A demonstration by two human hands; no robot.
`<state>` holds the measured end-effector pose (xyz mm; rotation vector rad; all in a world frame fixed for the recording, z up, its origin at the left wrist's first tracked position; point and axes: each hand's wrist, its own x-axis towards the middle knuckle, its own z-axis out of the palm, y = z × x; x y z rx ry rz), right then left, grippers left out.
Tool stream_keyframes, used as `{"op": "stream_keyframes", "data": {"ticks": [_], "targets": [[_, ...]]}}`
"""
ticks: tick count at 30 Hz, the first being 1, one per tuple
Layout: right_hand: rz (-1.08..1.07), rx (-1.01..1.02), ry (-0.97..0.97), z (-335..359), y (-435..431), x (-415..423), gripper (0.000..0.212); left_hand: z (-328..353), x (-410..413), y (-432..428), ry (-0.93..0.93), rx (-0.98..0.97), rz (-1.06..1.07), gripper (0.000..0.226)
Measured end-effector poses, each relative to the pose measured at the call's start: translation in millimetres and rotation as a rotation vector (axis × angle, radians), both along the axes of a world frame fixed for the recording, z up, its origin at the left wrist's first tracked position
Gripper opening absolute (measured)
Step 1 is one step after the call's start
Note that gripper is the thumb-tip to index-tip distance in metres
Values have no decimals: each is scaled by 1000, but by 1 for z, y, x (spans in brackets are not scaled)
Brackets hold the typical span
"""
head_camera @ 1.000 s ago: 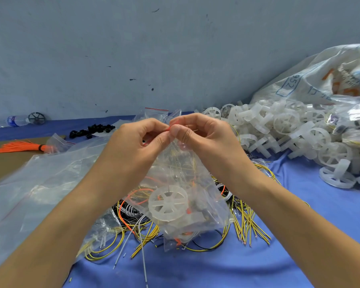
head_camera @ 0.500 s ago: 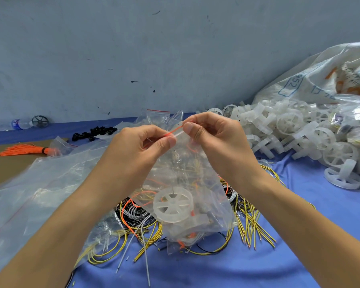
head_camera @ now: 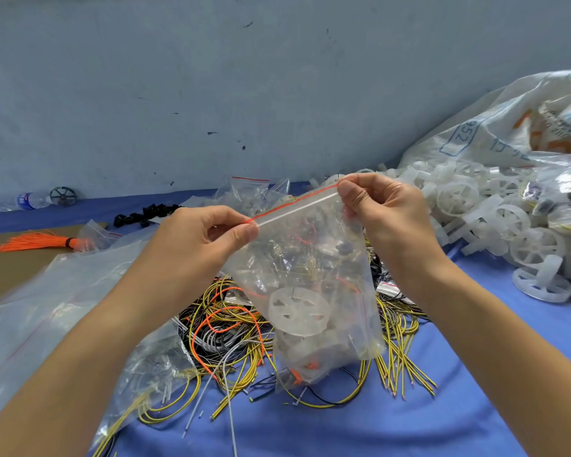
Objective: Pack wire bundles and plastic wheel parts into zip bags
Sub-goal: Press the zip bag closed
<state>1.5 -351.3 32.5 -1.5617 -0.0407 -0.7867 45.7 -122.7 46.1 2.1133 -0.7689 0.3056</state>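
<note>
Head view, zip bag: a clear zip bag (head_camera: 310, 285) with a red seal line is held up at the centre of the frame, above the wire pile.
Head view, left hand: the left hand (head_camera: 198, 245) is pinched on the left end of the seal strip, thumb against curled fingers.
Head view, right hand: the right hand (head_camera: 379, 206) is pinched on the right end, higher up, so the strip is stretched taut and slanted.
Head view, contents: a white plastic wheel (head_camera: 299, 311) and thin wire pieces are seen through the film, sagging to the bottom.
Head view, handling: the film is judged soft, light and slippery; the stiffer seal strip is the sound place to be gripped. The load is judged light, though wire ends could prick the film.
Head view, supply: loose yellow and orange wires (head_camera: 231, 324) are spread on the blue cloth (head_camera: 475, 407) below; white wheels (head_camera: 495, 219) are heaped at right.
Head view, seal state: whether the strip is fully pressed closed cannot be told.
</note>
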Motion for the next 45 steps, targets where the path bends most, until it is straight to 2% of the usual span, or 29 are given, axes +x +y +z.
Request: {"op": "stream_keyframes", "data": {"ticks": [11, 19, 25, 30, 34, 37, 41, 45], "targets": [[-73, 47, -16, -2, -21, -1, 9, 2, 3, 8, 23, -12, 26, 10], [-87, 95, -36, 7, -22, -21, 6, 10, -6, 5, -1, -89, -8, 13], [-207, 107, -118, 37, -53, -70, 11, 41, -25, -27, -40, -149, -108, 45], [-379, 55, -134, 63, -103, -131, 8, 70, -52, -92, -119, -84, -258, 40], [-505, 16, -106, 76, -145, -189, 7, 82, -78, -154, -9, -103, -466, 20], [-555, 14, -85, 78, -175, -226, 8, 88, -91, -201, 73, -136, -593, 15], [-680, -22, -33, 87, -240, -238, 6, 101, -89, -287, 148, -138, -667, 17], [-736, 8, 39, 108, -342, -217, 7, 129, -56, -409, 146, -85, -662, 18]]}}
